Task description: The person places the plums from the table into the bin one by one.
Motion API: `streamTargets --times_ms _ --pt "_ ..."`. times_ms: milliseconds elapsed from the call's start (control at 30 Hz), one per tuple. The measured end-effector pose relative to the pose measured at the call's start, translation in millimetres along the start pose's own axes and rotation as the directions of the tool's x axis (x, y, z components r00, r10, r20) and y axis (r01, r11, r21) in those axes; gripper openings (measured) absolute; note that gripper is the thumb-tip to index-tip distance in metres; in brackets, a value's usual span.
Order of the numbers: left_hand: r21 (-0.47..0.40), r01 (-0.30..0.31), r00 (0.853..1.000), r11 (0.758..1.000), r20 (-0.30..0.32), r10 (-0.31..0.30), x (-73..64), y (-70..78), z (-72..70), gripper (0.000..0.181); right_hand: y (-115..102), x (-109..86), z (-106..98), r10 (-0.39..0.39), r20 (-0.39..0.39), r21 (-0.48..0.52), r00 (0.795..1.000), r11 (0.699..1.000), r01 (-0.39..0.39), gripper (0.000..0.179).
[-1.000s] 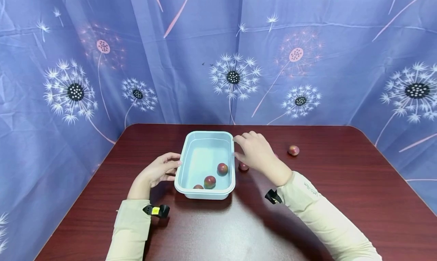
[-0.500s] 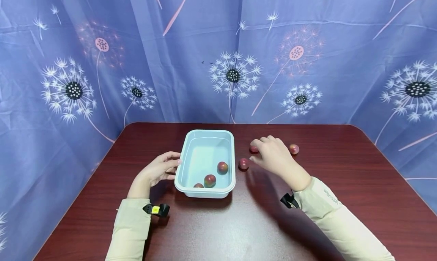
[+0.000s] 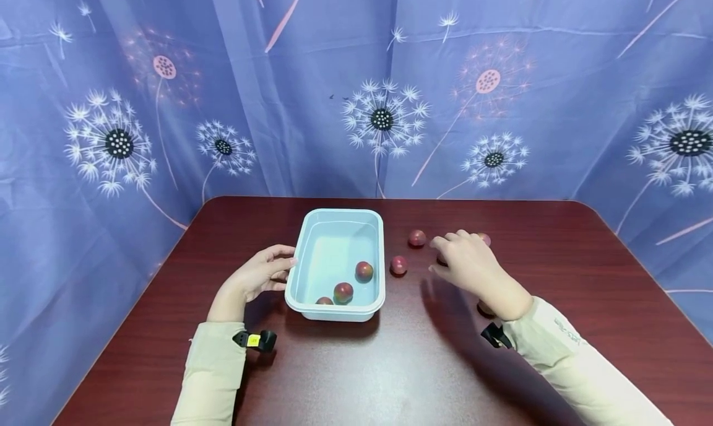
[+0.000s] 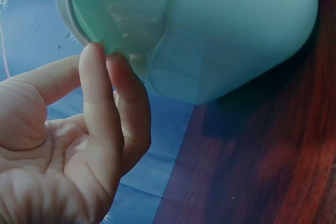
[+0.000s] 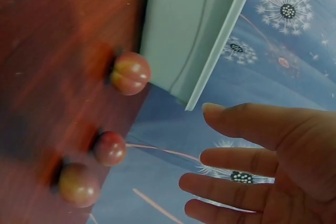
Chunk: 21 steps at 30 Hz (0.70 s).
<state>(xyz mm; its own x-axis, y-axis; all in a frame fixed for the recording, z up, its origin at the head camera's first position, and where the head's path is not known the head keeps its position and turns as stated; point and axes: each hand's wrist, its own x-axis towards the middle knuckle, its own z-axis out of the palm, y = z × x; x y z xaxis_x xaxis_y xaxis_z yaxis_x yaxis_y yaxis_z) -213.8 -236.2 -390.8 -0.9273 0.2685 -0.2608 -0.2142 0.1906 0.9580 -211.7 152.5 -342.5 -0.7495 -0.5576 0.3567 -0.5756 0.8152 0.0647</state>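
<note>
A pale blue plastic box (image 3: 334,314) stands on the table with three plums inside, among them a red-green plum (image 3: 343,292). My left hand (image 3: 262,274) holds the box by its left side, fingertips at the rim, as the left wrist view also shows. My right hand (image 3: 468,262) hovers right of the box, fingers extended and holding nothing. Partly hidden under its fingers is a plum (image 3: 442,259). Between box and hand lie a dark red plum (image 3: 398,265) and another plum (image 3: 417,238). In the right wrist view, a plum (image 5: 131,74) sits beside the box wall.
Beyond the right hand, a plum (image 3: 484,239) shows in part. Below the right wrist another plum (image 3: 486,308) is mostly covered. The glossy red-brown table (image 3: 345,376) ends at a blue curtain (image 3: 312,135) printed with dandelions.
My right hand has moved rightward, away from the box rim and past two plums, which are now uncovered. The left hand and the box have stayed in place.
</note>
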Motion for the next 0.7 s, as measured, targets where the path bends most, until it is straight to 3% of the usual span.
streamTargets --times_ms 167,300,467,700 --pt "-0.005 -0.007 1.0 1.0 0.008 0.007 -0.3 0.7 -0.4 0.048 5.6 -10.9 5.4 -0.009 0.027 -0.014 1.0 1.0 0.009 0.028" --pt "-0.004 0.002 1.0 1.0 0.002 -0.002 1.2 0.6 0.2 0.046 8.6 -20.6 7.7 0.055 0.082 -0.026 0.995 0.998 -0.053 0.032" --pt "-0.007 0.01 1.0 1.0 -0.005 -0.01 1.8 0.1 0.6 0.045 11.4 -30.3 8.6 0.149 0.162 -0.031 0.976 0.989 -0.146 0.034" --pt "-0.025 -0.004 1.0 1.0 0.009 0.004 1.2 -1.5 0.2 0.046 17.2 -42.3 11.0 0.196 0.197 -0.053 0.96 0.98 -0.189 0.033"
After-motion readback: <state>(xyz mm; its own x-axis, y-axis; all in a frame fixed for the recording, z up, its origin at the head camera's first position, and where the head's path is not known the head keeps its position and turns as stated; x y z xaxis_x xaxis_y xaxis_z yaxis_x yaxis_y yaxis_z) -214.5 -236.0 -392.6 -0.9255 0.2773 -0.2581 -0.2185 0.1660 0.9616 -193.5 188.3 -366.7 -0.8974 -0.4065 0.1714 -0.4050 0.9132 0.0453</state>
